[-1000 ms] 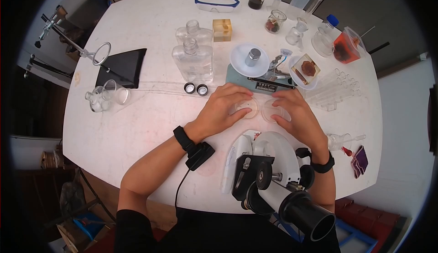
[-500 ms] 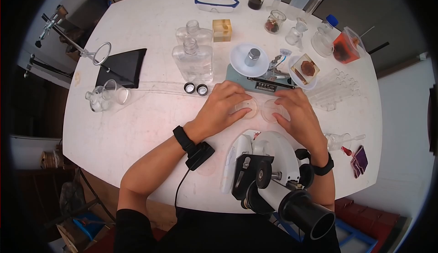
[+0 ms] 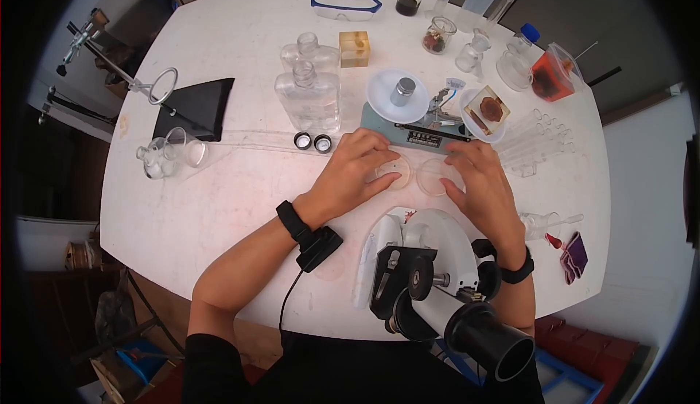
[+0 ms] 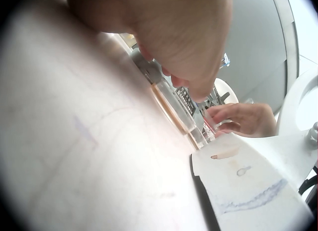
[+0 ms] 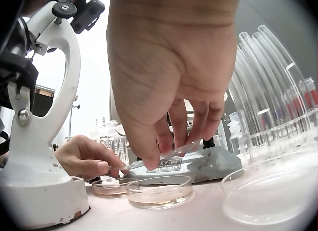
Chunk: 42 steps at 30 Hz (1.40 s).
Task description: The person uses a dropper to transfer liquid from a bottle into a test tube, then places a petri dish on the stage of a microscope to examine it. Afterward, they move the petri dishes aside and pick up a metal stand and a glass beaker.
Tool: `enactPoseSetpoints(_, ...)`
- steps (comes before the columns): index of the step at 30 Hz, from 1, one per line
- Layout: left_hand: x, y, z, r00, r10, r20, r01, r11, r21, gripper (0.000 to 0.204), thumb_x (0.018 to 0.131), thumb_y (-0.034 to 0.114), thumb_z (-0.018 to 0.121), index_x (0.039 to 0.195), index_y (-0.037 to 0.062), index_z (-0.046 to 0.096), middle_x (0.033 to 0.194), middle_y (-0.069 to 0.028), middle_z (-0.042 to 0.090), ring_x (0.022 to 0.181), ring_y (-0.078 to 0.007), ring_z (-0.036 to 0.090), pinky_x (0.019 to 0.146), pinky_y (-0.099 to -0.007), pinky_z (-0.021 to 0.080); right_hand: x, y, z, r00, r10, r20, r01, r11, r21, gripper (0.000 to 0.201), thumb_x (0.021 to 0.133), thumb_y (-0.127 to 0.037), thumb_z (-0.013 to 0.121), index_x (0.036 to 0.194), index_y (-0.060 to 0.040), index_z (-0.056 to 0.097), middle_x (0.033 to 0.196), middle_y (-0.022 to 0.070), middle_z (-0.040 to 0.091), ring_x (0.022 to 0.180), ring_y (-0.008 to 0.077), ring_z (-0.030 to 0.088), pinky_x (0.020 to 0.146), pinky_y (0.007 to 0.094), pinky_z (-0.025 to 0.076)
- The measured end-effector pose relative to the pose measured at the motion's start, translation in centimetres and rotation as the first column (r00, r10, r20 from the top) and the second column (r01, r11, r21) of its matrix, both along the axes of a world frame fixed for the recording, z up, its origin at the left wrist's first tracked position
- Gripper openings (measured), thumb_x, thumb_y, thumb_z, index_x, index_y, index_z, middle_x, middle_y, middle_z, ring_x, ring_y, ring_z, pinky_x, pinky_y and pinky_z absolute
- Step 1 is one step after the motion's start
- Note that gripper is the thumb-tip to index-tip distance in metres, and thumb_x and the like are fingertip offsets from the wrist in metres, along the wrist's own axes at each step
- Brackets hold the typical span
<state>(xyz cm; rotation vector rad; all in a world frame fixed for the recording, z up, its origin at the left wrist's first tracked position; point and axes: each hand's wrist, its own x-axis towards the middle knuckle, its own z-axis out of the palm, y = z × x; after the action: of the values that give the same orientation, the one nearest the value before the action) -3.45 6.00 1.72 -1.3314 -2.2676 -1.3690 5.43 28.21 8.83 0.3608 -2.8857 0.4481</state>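
Two clear round petri dishes with a pale layer inside stand side by side in front of the balance. In the head view, my left hand (image 3: 357, 167) reaches over the left dish (image 3: 395, 173), thumb near and fingers far. The right wrist view shows that hand pinching the thin edge of a clear lid (image 5: 118, 167) just above its dish. My right hand (image 3: 483, 189) holds a clear, tilted petri dish lid (image 5: 180, 150) between thumb and fingers, above and behind the right dish (image 5: 160, 192). In the left wrist view, my left hand (image 4: 179, 37) overlaps the dish's side.
A white microscope (image 3: 437, 240) stands close before my forearms. Behind the dishes sits a balance (image 3: 379, 128) carrying a weight and a block. A test tube rack (image 3: 529, 152) and another clear dish (image 5: 266, 206) are at right, bottles (image 3: 313, 98) and black caps (image 3: 313, 142) at left.
My right hand has shifted slightly right, drawing its lid aside and uncovering more of the right dish. My left hand has hardly moved.
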Motion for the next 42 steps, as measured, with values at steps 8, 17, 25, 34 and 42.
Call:
enactPoseSetpoints(8,-0.1,0.0,0.0,1.000,0.009,-0.013,-0.009,1.000,0.013,0.029,0.070,0.009,0.080,0.096,0.0019,0.069,0.093,-0.0078,0.060,0.099,-0.0263,0.058,0.083,-0.0367,0.046,0.1,-0.1,0.0,0.999,-0.033,-0.025,0.034,0.998,0.061,0.028,0.068,-0.003,0.075,0.093,0.0019,0.064,0.114,0.0116,0.061,0.104,0.0304,0.054,0.089,0.0393,0.045)
enactPoseSetpoints(17,0.0,0.0,0.2,1.000,-0.025,0.000,0.025,0.999,0.040,0.029,0.068,0.007,0.080,0.094,0.0018,0.069,0.091,-0.0080,0.060,0.097,-0.0262,0.059,0.081,-0.0361,0.048,0.2,-1.6,-0.5,0.997,-0.023,-0.069,0.030,0.995,0.099,0.028,0.066,-0.005,0.075,0.091,0.0031,0.064,0.112,0.0119,0.062,0.105,0.0283,0.053,0.086,0.0379,0.044)
enactPoseSetpoints(25,0.0,-0.1,0.0,1.000,0.004,-0.010,-0.004,1.000,0.028,0.027,0.067,0.008,0.081,0.091,0.0018,0.070,0.090,-0.0084,0.062,0.097,-0.0255,0.060,0.081,-0.0356,0.047,0.5,-1.3,0.2,0.996,-0.066,-0.059,0.067,0.998,0.019,0.029,0.065,-0.003,0.075,0.091,0.0033,0.063,0.111,0.0123,0.062,0.104,0.0292,0.053,0.086,0.0391,0.045)
enactPoseSetpoints(34,0.0,0.0,0.2,1.000,0.017,-0.003,-0.017,0.999,0.050,0.026,0.067,0.008,0.081,0.090,0.0013,0.070,0.090,-0.0088,0.062,0.096,-0.0255,0.060,0.080,-0.0354,0.047,0.3,-1.7,-0.4,0.997,-0.063,-0.041,0.064,0.998,0.018,0.029,0.066,-0.003,0.075,0.092,0.0036,0.063,0.110,0.0123,0.062,0.103,0.0300,0.054,0.087,0.0390,0.045)
enactPoseSetpoints(42,0.0,-0.1,0.4,0.999,0.045,-0.016,-0.044,0.996,0.083,0.026,0.065,0.007,0.082,0.088,0.0009,0.070,0.086,-0.0087,0.064,0.093,-0.0250,0.062,0.077,-0.0342,0.050,0.3,-1.6,-0.9,0.996,-0.043,-0.072,0.045,0.999,0.024,0.029,0.066,-0.003,0.075,0.092,0.0048,0.064,0.112,0.0134,0.062,0.104,0.0300,0.053,0.088,0.0392,0.045)
